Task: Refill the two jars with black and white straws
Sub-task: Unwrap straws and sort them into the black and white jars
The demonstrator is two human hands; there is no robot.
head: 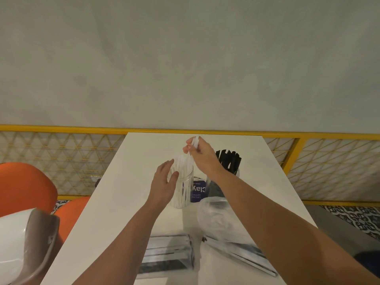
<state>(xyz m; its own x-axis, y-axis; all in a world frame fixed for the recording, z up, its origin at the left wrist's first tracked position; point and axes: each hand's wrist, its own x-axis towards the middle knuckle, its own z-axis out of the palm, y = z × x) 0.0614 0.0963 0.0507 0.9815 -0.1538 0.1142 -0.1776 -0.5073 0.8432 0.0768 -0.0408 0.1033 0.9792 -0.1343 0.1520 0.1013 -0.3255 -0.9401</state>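
A clear jar (183,191) full of white straws (182,165) stands mid-table. My left hand (164,183) rests against its left side with the fingers loosely spread and the thumb on the glass. Above the jar mouth, my right hand (198,153) pinches a few white straws whose lower ends reach into the jar. A second clear jar (213,187) with black straws (228,159) stands just to the right, partly hidden behind my right forearm.
A white table (127,194) butts against a yellow lattice railing (61,157). Two clear straw packs (168,254) (242,251) and a crumpled plastic bag (216,219) lie near me. A purple card (197,191) stands between the jars. Orange chairs (24,188) sit at left.
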